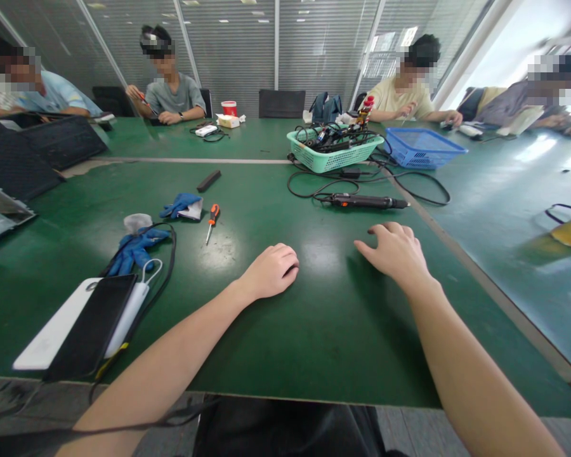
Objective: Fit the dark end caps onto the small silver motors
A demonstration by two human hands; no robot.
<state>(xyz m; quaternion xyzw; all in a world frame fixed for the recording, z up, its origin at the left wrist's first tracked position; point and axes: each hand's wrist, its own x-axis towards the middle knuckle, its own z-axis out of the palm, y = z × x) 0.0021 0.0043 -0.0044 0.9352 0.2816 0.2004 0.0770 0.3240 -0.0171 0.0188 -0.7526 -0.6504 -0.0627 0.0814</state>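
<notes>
Electric screwdriver (367, 202) lies beyond the empty, loosely curled left hand (271, 271) and right hand (394, 252).

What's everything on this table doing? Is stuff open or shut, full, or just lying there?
Left hand, resting on the green table, holding nothing.
Right hand, resting on the table, fingers curled, holding nothing.
Orange-handled screwdriver, lying down.
Electric screwdriver, lying down, cable attached.
Teal basket, full of cables.
Blue gloves, crumpled.
</notes>
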